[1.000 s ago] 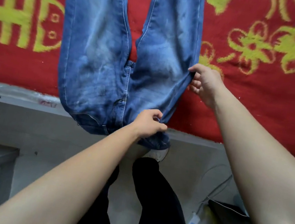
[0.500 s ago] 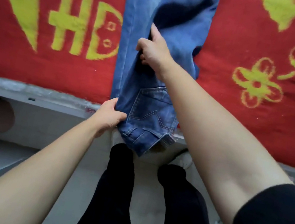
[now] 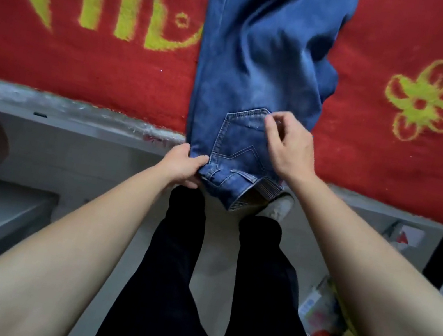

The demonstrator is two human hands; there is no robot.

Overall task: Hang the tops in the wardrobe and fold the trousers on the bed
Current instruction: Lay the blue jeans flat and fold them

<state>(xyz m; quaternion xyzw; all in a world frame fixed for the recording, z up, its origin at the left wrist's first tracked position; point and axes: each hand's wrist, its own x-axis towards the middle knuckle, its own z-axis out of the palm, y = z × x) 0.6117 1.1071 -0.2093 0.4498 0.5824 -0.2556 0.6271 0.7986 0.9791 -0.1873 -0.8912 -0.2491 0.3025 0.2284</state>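
Nearest me, my left hand (image 3: 182,166) grips the jeans (image 3: 263,56) at the left corner of the waistband (image 3: 237,188), thumb on top and the other fingers (image 3: 188,182) curled under the cloth, where that end hangs just over the edge of the bed (image 3: 76,112). A little further in, my right hand (image 3: 292,147) sits over the back pocket (image 3: 237,141), its fingers (image 3: 272,126) loosely curled and holding nothing that I can see; whether they touch the denim I cannot tell. Beyond the pocket the jeans lie lengthwise across the red blanket (image 3: 85,61), the 2 legs laid 1 on the other, the right edge bulging out unevenly and creases running down the thigh. I judge this denim fairly heavy and soft without being limp: it should drape and keep a crease once pressed, and the fuzzy blanket will likely drag on it rather than let it slide. The waistband is the thickest, firmest part, so it is my best hold; for the next fold I would pinch both layers together at the band and lift, not pull by the pocket, which would only tug 1 layer.
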